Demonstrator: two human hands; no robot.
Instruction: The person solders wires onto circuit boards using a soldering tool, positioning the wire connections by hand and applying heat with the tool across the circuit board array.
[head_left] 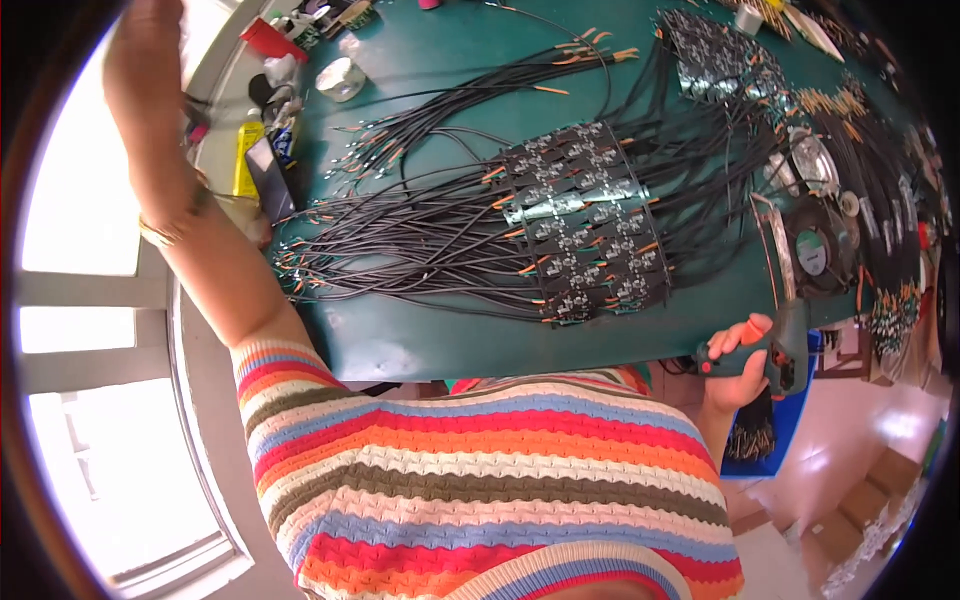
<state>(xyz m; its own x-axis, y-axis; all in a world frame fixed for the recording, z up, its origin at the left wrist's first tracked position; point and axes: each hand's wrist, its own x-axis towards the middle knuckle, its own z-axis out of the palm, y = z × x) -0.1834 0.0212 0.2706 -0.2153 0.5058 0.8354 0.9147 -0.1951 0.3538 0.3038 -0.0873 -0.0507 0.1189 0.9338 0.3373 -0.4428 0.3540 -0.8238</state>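
My right hand (738, 355) wraps round the handle of a dark green soldering gun (790, 350) with a red button, at the table's front edge on the right. My left arm reaches up at the far left, beside the window. My left hand (145, 60) is cut off by the upper rim, so its fingers are hidden. Between the arms lies a panel of black circuit boards (590, 250) in rows, with a silvery strip across its middle. Many black cables (420, 245) with bare or tinned tips fan out leftward from it; others run to the right.
A second board panel (725, 60) lies at the back right, and a loose cable bundle (470, 90) at the back. A yellow bottle (247, 155) and a phone (270, 180) stand at left. A round fan (815, 250) is at right, above a blue bin (790, 430).
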